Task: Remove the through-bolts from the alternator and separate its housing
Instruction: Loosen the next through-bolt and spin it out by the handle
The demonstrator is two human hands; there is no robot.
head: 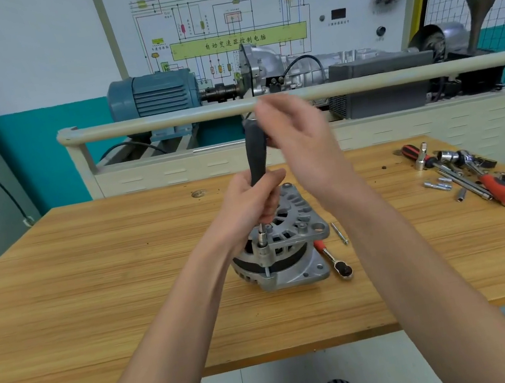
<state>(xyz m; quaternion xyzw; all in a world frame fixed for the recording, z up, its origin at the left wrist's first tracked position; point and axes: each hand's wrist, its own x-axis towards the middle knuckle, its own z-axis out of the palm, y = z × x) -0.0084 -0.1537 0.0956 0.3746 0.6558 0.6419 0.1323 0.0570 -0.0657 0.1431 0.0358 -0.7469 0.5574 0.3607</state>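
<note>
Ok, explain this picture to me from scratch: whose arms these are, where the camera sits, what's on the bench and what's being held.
No robot here: the arms belong to a person wearing a camera on the head, looking down at a wooden workbench. An alternator stands on it. The left hand grips the lower part of a dark-handled socket driver, whose socket sits on a bolt at the housing's edge. The right hand, blurred, is at the handle's top. Beside the alternator lie a ratchet and a loose through-bolt; more sockets and tools lie far right.
</note>
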